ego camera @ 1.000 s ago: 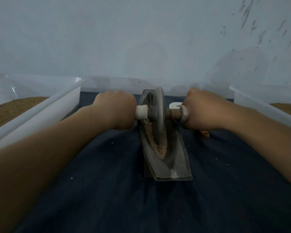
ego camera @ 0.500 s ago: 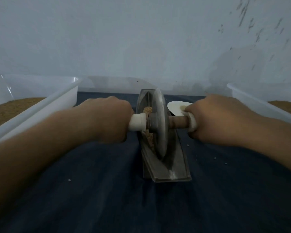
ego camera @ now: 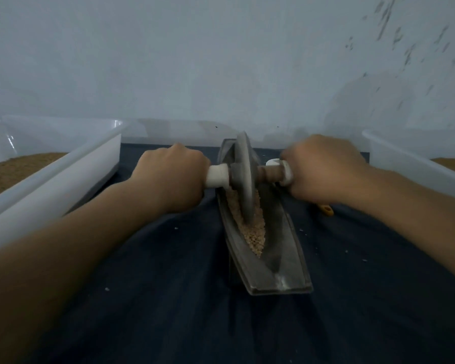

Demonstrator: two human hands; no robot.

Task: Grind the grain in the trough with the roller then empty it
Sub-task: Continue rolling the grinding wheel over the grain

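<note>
Grain (ego camera: 252, 227) sits as a pale, coarse heap in the groove of the trough (ego camera: 286, 271), a long grey boat-shaped thing lying lengthways on the dark blue cloth (ego camera: 168, 298), running away from the camera. The heap fills the middle of the groove, and the near end is bare. The roller (ego camera: 243, 177), a grey disc on a cross axle, stands on edge in the far half of the trough with its bottom rim sunk into the grain.

White plastic tubs flank the cloth. The left tub (ego camera: 63, 174) has fine brownish powder (ego camera: 16, 169) in it. The right tub (ego camera: 405, 164) only shows a corner, with a bit of the same brown stuff inside.

Both forearms reach straight forward, pretty much mirrored. The left hand (ego camera: 174, 177) is a fist wrapped round the left handle, with a white cap (ego camera: 217, 176) showing between fist and disc. The right hand (ego camera: 323, 172) grips the other end the same way, knuckles up and fingers curled under.

A yellow object (ego camera: 326, 208) pokes out beneath the right wrist, can't tell what it is. A few pale crumbs are scattered on the cloth.
</note>
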